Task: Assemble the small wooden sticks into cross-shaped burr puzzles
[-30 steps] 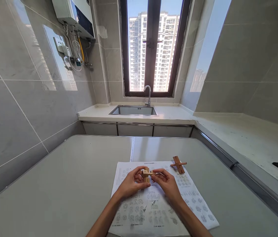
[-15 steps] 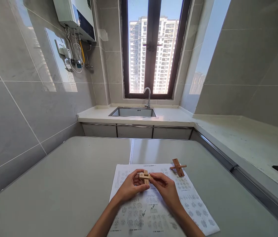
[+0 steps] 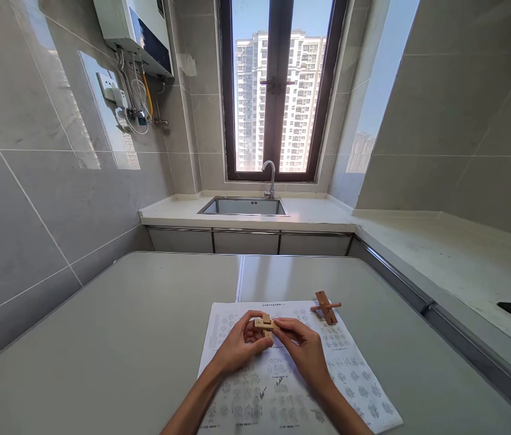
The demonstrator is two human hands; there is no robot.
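Both of my hands meet over a printed instruction sheet (image 3: 296,386) on the grey table (image 3: 124,338). Between them is a small wooden puzzle assembly (image 3: 263,324) of crossed light-brown sticks. My left hand (image 3: 240,347) pinches it from the left with thumb and fingers curled. From the right, my right hand (image 3: 303,349) grips the same assembly with its fingertips closed on a stick. A second wooden cross of darker sticks (image 3: 325,307) lies on the sheet's far right corner, apart from both hands.
A seam (image 3: 239,278) runs down the table's middle. Beyond the table stands a counter with a steel sink (image 3: 243,206) and tap (image 3: 270,175) under a window. A counter (image 3: 455,254) runs along the right wall. A water heater (image 3: 133,33) hangs upper left.
My hands have drawn slightly closer together around the wooden assembly, and the protruding stick now sits further in. The darker cross has not moved.
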